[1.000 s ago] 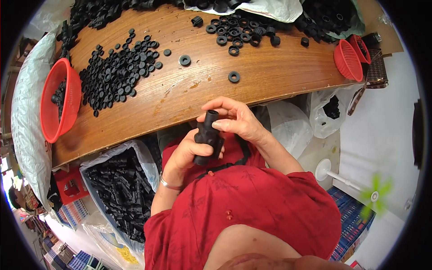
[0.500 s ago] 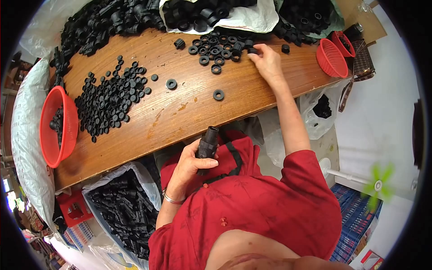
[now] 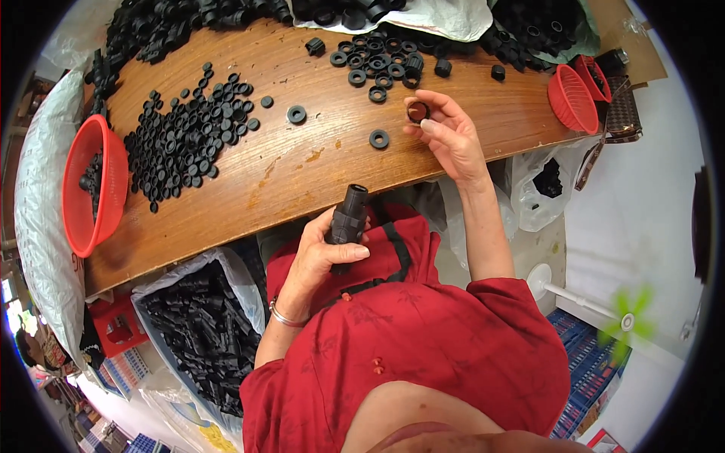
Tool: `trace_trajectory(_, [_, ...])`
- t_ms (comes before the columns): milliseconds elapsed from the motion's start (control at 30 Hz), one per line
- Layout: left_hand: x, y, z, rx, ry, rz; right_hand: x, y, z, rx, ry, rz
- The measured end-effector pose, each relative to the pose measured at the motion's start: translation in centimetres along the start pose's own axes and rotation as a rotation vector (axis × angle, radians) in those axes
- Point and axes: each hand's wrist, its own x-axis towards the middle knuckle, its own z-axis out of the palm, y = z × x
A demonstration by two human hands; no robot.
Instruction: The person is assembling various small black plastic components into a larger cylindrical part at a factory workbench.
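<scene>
My left hand (image 3: 316,255) is wrapped round a black plastic tubular fitting (image 3: 350,218), held tilted upright in front of the table edge with its open end up. Between the thumb and fingers of my right hand (image 3: 453,140) is a black ring-shaped cap (image 3: 418,112), raised over the table with its opening facing me. On the wood below lies a single black ring (image 3: 379,139). Farther back is a cluster of black rings (image 3: 375,60), and a ribbed black nut (image 3: 442,68) sits beside it.
Small black caps (image 3: 189,136) cover the left of the wooden table (image 3: 317,170). Red baskets stand at the left (image 3: 113,189) and right (image 3: 572,102). A lined bin (image 3: 204,332) of black parts is below the table; piled fittings (image 3: 174,30) line the back.
My right hand has come back from the ring cluster toward me, lifting the black ring-shaped cap off the table. My left hand still holds the fitting. The whole view has shifted slightly.
</scene>
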Motion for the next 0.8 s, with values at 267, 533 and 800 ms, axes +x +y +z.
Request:
trace_trajectory(267, [-0.2,2.6,0.2,0.543,0.105,0.122,-2.4,-1.8,4.8,-0.333,-0.280,0.274])
trace_trajectory(533, [-1.4,4.1,2.0,1.245,0.217,0.247,-3.0,-0.7,6.8,-0.645,-0.580,0.130])
trace_trajectory(800, [-0.8,1.0,1.5,0.421,0.086,0.222,-2.6,0.1,4.9,-0.486,-0.071,0.204])
